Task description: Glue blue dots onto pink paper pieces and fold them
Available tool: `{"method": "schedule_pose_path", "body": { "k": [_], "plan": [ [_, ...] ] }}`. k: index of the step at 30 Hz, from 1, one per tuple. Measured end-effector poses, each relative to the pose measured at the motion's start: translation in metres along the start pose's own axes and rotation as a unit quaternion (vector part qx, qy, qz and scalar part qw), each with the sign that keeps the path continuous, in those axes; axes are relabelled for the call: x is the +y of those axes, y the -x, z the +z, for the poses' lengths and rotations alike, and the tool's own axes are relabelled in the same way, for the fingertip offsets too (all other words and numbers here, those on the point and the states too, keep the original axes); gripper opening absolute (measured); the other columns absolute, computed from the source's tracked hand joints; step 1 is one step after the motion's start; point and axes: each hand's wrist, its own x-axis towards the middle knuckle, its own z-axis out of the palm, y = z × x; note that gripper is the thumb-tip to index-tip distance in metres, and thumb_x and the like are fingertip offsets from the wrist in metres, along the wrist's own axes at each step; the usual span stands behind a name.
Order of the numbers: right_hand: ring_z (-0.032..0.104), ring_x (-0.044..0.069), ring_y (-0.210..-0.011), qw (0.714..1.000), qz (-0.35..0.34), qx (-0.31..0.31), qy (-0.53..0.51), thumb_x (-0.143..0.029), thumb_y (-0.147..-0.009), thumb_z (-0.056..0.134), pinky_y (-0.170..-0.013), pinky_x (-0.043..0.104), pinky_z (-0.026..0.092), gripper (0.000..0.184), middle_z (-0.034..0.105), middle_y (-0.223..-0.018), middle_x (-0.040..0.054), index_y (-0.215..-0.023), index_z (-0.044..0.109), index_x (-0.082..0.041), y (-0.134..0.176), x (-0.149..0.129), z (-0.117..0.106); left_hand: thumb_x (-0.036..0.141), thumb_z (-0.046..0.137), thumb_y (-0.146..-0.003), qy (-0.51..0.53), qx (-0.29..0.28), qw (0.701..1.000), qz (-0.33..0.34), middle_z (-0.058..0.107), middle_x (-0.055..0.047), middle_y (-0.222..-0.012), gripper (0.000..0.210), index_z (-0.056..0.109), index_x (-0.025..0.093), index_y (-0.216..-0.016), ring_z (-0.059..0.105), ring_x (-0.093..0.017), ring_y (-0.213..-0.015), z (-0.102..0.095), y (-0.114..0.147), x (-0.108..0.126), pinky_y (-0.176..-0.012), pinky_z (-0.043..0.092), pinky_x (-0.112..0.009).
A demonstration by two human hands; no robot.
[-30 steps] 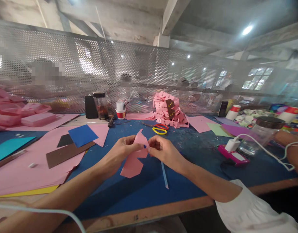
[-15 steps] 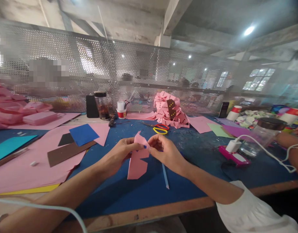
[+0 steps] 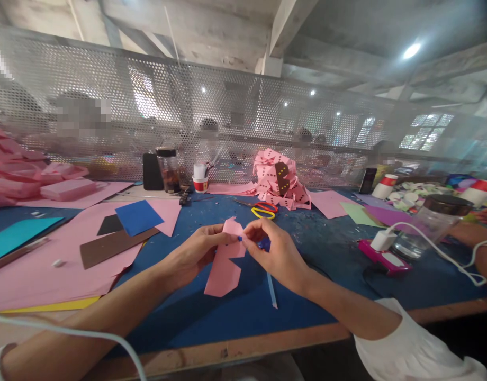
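Ahead of you, a perforated screen [image 3: 231, 100] stands behind a brown-filled jar [image 3: 171, 172] and a red-banded cup [image 3: 200, 186]; rightward, your white charger [image 3: 382, 241] tops a magenta block [image 3: 375, 257] beside a clear jar [image 3: 429, 223].

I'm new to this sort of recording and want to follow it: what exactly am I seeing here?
There is no machine: a person works with two bare hands, filmed by one camera worn on the head, facing forward and down.

The left hand holds a notched pink paper piece. The right hand has its fingertips at that piece's edge, beside a small blue bit; whether they grip it is hard to tell.

On the blue tabletop lie red-and-yellow scissors, a pale blue strip and a heap of dotted pink pieces. To the left, a blue sheet and a brown sheet rest on larger pink paper. To the right stands a clear jar.
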Motion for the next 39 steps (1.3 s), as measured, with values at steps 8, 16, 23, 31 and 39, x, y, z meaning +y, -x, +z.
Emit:
{"method": "schedule_pose_path", "body": {
  "k": [8, 16, 23, 31, 39],
  "plan": [
    [0.059, 0.011, -0.069, 0.978, 0.129, 0.000, -0.162, -0.030, -0.084, 0.060, -0.066, 0.024, 0.048, 0.013, 0.058, -0.078, -0.0019, -0.087, 0.053, -0.020, -0.006, 0.004, -0.005, 0.043, 0.062, -0.081, -0.099, 0.002, 0.991, 0.092, 0.067, -0.006, -0.091, 0.030, 0.063, 0.016, -0.096, 0.062, -0.019, -0.081, -0.012, 0.004, 0.007, -0.070, 0.045, -0.029],
    [0.061, 0.011, -0.069, 0.965, 0.145, 0.005, -0.217, -0.029, -0.083, 0.062, -0.065, 0.023, 0.048, 0.014, 0.057, -0.077, -0.0026, -0.085, 0.052, -0.019, -0.008, 0.006, -0.005, 0.039, 0.069, -0.077, -0.113, -0.030, 0.989, 0.087, 0.068, -0.005, -0.086, 0.028, 0.066, 0.016, -0.093, 0.060, -0.015, -0.070, -0.007, -0.001, -0.005, -0.061, 0.041, -0.024],
    [0.061, 0.011, -0.069, 0.969, 0.138, -0.004, -0.206, -0.030, -0.083, 0.061, -0.066, 0.024, 0.050, 0.014, 0.057, -0.077, -0.0023, -0.086, 0.052, -0.019, -0.006, 0.004, -0.003, 0.042, 0.070, -0.074, -0.096, -0.003, 0.995, 0.042, 0.066, -0.004, -0.073, 0.032, 0.069, 0.013, -0.087, 0.055, -0.011, -0.055, -0.004, -0.003, -0.015, -0.051, 0.037, -0.022],
    [0.062, 0.011, -0.069, 0.974, 0.134, 0.003, -0.184, -0.030, -0.084, 0.059, -0.065, 0.024, 0.051, 0.013, 0.059, -0.077, -0.0016, -0.085, 0.051, -0.019, -0.006, 0.002, -0.005, 0.034, 0.070, -0.074, -0.074, -0.024, 0.996, 0.049, 0.068, -0.005, -0.074, 0.023, 0.069, 0.014, -0.085, 0.057, -0.011, -0.056, -0.004, 0.001, -0.012, -0.052, 0.039, -0.021],
    [0.062, 0.011, -0.070, 0.982, 0.114, 0.016, -0.149, -0.028, -0.086, 0.057, -0.066, 0.024, 0.051, 0.010, 0.061, -0.080, -0.0008, -0.088, 0.053, -0.020, -0.004, 0.004, -0.003, 0.031, 0.074, -0.071, -0.034, -0.043, 0.998, 0.038, 0.066, -0.002, -0.074, 0.026, 0.068, 0.017, -0.092, 0.057, -0.010, -0.057, -0.001, 0.003, -0.012, -0.053, 0.040, -0.020]
  ]
}}
